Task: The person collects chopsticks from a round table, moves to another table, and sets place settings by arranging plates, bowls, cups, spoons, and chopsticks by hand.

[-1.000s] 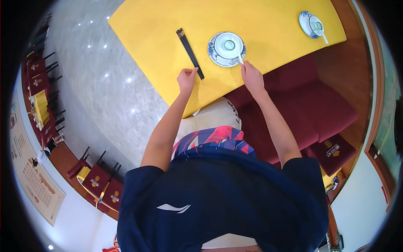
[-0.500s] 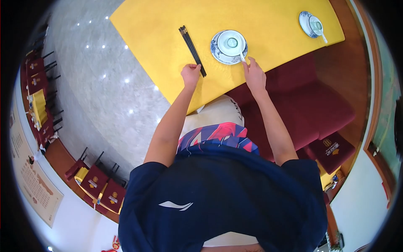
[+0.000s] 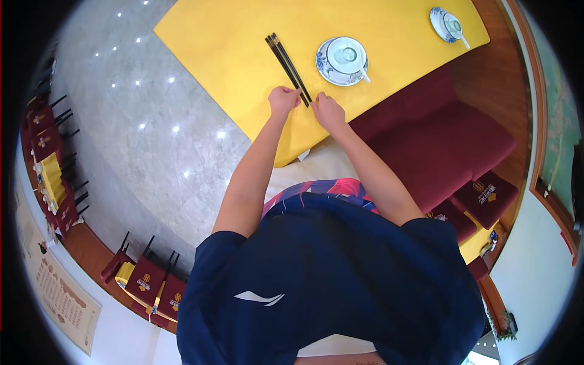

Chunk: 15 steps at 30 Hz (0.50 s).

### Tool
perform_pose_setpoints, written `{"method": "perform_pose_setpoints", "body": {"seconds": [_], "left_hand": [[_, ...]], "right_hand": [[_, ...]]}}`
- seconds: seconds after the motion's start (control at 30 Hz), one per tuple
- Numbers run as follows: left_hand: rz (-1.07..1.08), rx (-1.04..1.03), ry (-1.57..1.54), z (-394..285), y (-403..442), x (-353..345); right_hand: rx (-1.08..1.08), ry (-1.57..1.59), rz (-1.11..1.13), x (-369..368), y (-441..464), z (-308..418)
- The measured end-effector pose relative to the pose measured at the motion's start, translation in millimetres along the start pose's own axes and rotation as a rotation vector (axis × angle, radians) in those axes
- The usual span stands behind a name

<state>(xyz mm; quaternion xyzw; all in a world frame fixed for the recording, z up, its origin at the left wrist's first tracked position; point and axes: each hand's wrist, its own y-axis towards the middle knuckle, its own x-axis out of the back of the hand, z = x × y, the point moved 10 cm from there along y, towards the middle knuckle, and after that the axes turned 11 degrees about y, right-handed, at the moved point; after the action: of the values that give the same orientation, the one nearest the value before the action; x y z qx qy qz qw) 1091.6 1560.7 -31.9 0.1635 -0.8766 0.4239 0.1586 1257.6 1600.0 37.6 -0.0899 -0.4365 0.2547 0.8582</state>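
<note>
Several black chopsticks (image 3: 291, 65) lie slanting over the yellow tablecloth (image 3: 237, 55), their upper ends split into two close groups. Near their lower ends, my left hand (image 3: 284, 100) pinches the left-hand chopsticks from the side. My right hand (image 3: 329, 112) has its fingers closed at the lower tip of the right-hand ones. Up and to the right stands a blue-and-white plate (image 3: 323, 68) bearing a white bowl (image 3: 336, 67). A greenish glass (image 3: 347, 55) sits in the bowl, and a white spoon (image 3: 365, 75) points toward me over the rim.
Another setting, a patterned plate (image 3: 435, 23) with a glass (image 3: 454, 26) and a spoon (image 3: 465, 44), is near the table's far right corner. A dark red bench (image 3: 438, 140) runs along the right side. Chairs (image 3: 146, 280) line the wall at left.
My right hand has left the spoon and moved left to the chopsticks. The chopsticks have spread into two groups. The spoon now rests untouched. The view has shifted slightly.
</note>
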Motion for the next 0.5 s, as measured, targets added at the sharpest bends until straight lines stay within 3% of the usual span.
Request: {"method": "perform_pose_setpoints", "body": {"seconds": [0.13,0.5], "left_hand": [[0.019,-0.067,0.168,-4.5,-1.3,-1.4],[-0.013,-0.145,0.444,-2.5,-0.8,27.0]], "right_hand": [[-0.093,-0.113,0.092,-22.1,9.1,1.9],[-0.017,-0.15,0.101,-35.1,7.5,13.6]]}}
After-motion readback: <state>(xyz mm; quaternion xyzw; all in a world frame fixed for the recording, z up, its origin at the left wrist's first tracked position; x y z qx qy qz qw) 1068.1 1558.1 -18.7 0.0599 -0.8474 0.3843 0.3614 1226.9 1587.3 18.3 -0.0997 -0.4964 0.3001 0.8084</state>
